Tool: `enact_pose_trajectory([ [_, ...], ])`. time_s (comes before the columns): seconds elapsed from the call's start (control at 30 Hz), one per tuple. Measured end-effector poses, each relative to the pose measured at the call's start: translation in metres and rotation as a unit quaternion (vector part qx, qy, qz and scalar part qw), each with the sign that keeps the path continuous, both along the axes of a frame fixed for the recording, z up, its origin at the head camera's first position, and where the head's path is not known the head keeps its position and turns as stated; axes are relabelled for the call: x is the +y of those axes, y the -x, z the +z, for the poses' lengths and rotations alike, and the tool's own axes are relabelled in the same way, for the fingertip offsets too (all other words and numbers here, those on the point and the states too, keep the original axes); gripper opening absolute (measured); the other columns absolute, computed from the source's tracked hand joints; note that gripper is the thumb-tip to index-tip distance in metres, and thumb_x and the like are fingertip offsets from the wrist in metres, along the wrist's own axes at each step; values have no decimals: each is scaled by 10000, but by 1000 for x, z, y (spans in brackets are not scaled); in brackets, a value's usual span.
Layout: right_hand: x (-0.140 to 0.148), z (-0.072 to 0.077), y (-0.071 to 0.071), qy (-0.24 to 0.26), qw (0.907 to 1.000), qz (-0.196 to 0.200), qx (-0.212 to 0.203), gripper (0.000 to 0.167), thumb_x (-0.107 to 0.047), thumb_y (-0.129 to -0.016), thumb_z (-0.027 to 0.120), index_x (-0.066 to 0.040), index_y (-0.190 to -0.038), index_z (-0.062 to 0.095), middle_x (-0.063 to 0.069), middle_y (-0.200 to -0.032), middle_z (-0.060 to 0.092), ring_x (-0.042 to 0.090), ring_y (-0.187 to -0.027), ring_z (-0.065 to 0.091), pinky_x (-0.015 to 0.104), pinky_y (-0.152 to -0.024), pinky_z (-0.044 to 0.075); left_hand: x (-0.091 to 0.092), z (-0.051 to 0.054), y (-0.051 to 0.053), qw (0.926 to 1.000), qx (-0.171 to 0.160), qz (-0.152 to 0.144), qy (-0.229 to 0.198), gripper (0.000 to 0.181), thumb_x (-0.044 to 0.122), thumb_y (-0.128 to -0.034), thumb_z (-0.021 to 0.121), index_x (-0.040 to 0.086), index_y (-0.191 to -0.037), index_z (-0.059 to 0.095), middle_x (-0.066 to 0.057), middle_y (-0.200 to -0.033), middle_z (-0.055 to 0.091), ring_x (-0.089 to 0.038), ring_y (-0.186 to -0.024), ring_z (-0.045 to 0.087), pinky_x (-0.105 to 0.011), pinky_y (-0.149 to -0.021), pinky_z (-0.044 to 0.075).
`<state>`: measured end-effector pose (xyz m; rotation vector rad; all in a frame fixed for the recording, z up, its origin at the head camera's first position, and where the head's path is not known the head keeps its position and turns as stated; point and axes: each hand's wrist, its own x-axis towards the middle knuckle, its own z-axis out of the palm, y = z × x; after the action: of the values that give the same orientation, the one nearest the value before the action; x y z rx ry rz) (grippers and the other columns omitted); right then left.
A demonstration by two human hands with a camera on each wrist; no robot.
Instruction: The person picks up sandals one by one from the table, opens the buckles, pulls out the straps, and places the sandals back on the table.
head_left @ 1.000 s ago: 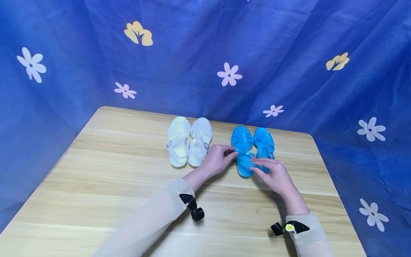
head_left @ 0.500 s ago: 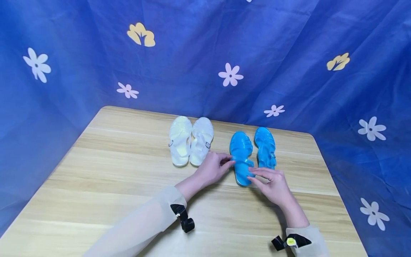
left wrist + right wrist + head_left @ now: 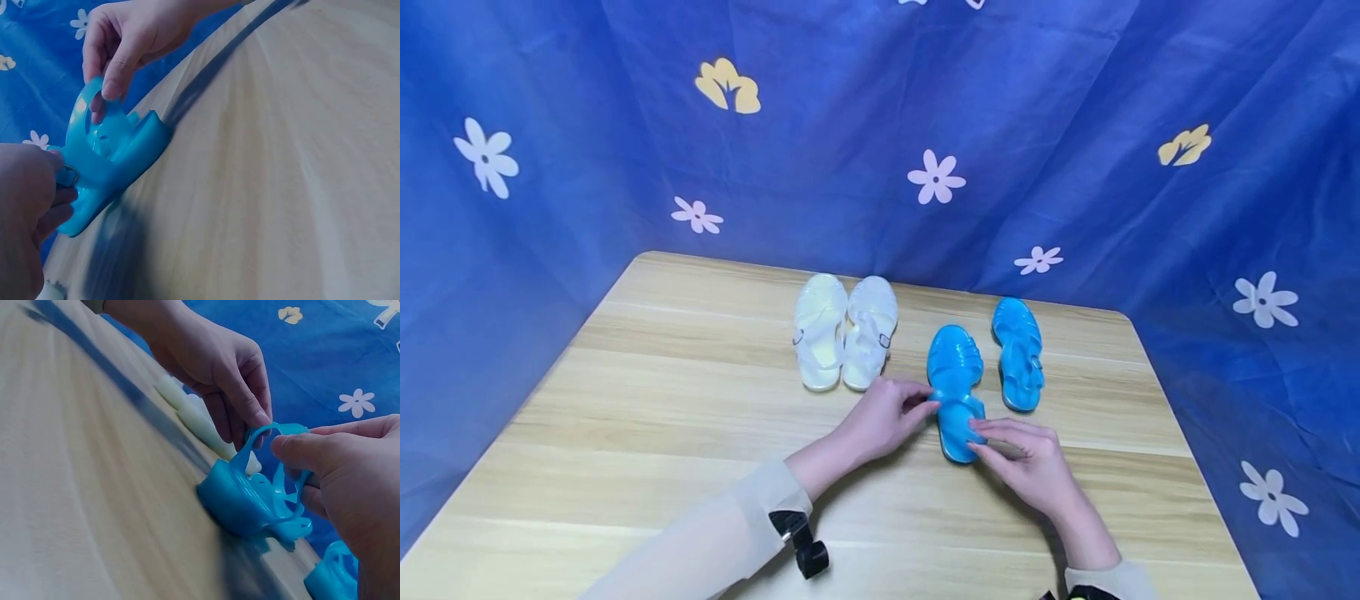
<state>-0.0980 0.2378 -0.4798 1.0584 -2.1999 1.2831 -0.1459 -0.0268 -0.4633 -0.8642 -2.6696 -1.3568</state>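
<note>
In the head view, both hands are at one blue jelly sandal (image 3: 954,364), toe pointing to the back. My left hand (image 3: 880,423) pinches its left side near the buckle (image 3: 70,177). The thumb and fingers of my right hand (image 3: 1032,463) pinch the heel strap (image 3: 253,440), which stands up as a loop in the wrist views. Whether the sole touches the table, I cannot tell. The second blue sandal (image 3: 1019,357) lies behind and to the right, apart from both hands. Left of them, a pair of white sandals (image 3: 820,329) sits side by side, just beyond my left hand.
All the sandals are on a wood-grain table (image 3: 700,400) with rounded back corners. A blue curtain (image 3: 850,108) printed with flowers hangs along its back and sides. A small black camera (image 3: 810,557) is strapped to the left sleeve.
Both hands have brought the held blue sandal toward the front and slightly left, away from its mate. The second blue sandal and the white pair have stayed in place.
</note>
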Motion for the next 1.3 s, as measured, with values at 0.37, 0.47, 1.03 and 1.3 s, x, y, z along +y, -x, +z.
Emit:
enact_pose_trajectory([
  [0.37,-10,-3,-18,61,9994,314,-107,383,151,-739,882,-23,-1071,808,147,-1072,788,276,-977,776,289,-920,587,-13,5,-20,9999,-50,-154,-59,233,207,-1023,743,26,-1161,794,-43,-1042,798,-97,-981,740,-279,-876,602],
  [0.47,-12,-2,-20,84,9992,391,-60,384,144,-743,883,-21,-1080,805,148,-1073,787,279,-977,776,297,-919,591,-16,5,-23,9997,-126,-158,-107,234,212,-1019,750,28,-1157,796,-45,-1049,798,-97,-986,741,-269,-878,600],
  [1.03,-9,16,-12,-29,9986,508,122,410,53,-733,933,-36,-1108,791,161,-1074,783,321,-932,777,292,-920,590,-23,-3,-25,9927,-1020,-461,-457,422,240,-1008,762,-38,-1317,692,-117,-1194,764,-152,-1063,743,-272,-924,584],
  [1.3,-27,42,10,-597,9969,418,-288,277,5,-892,834,-46,-1159,781,94,-1138,774,229,-1073,739,294,-966,573,-15,-10,-20,9884,-1348,-529,-459,359,268,-1044,711,3,-1286,704,-19,-1081,778,-76,-966,727,-253,-860,593],
])
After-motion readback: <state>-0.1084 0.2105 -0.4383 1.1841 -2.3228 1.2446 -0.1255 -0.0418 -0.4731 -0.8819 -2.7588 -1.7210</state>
